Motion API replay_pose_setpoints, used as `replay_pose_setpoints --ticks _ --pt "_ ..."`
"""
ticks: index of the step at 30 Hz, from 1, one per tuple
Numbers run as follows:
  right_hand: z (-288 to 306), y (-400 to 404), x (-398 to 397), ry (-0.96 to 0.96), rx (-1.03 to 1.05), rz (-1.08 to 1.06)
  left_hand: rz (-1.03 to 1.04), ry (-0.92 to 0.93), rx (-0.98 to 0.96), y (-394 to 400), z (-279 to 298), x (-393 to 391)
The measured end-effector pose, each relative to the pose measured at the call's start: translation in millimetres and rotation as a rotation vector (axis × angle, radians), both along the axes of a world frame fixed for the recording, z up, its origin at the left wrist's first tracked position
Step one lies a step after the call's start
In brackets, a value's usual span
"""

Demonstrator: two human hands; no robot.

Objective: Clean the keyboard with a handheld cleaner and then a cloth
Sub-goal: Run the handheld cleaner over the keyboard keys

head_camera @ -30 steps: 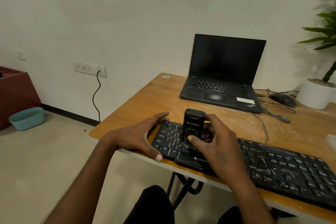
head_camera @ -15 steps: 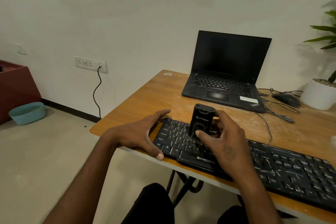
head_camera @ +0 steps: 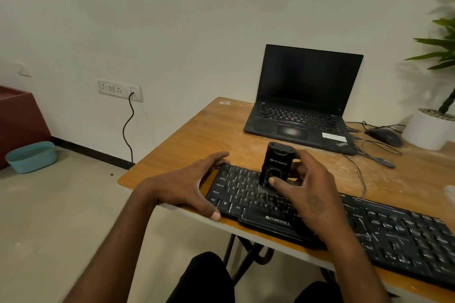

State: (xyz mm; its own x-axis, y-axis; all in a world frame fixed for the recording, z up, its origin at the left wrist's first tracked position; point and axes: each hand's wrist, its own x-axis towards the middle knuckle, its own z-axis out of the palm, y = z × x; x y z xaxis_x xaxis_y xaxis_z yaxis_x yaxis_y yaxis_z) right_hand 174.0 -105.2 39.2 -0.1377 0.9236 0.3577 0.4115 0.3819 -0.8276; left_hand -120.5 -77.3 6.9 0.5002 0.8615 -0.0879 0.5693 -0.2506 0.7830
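A long black keyboard point(head_camera: 384, 231) lies along the front edge of the wooden desk point(head_camera: 197, 135). My right hand point(head_camera: 307, 194) grips a small black handheld cleaner point(head_camera: 277, 162) upright, with its lower end on the keys in the keyboard's left part and my thumb on its front. My left hand point(head_camera: 187, 184) clasps the keyboard's left end, fingers curled over the far corner and thumb at the near edge. At the right edge of the view a pale object point(head_camera: 451, 194) lies on the desk; whether it is the cloth I cannot tell.
An open black laptop point(head_camera: 300, 115) stands at the back of the desk. To its right lie a black mouse point(head_camera: 384, 136) with loose cables and a white plant pot point(head_camera: 428, 130). On the floor at left sits a teal basin point(head_camera: 32, 156) beside a dark red box point(head_camera: 19, 118).
The cleaner and my right hand have slid a little to the right along the keys. My left hand keeps its hold on the keyboard's left end.
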Motion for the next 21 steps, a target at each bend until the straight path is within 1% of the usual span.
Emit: replay_pose_setpoints --ticks 6,9,13,17,21 --pt "2 14 -37 -0.056 0.066 0.032 -0.005 0.002 -0.018 -1 1 1" --pt "2 23 -54 -0.062 0.050 0.066 0.000 0.003 -0.019 -1 3 2" --pt "3 24 -36 -0.064 0.028 0.036 -0.013 -0.002 -0.017 -1 3 1" --pt "3 18 -12 -0.131 0.023 -0.072 -0.008 0.007 -0.006 -1 0 0" --pt "7 21 -28 -0.167 0.042 -0.084 -0.001 0.009 -0.011 -1 0 0"
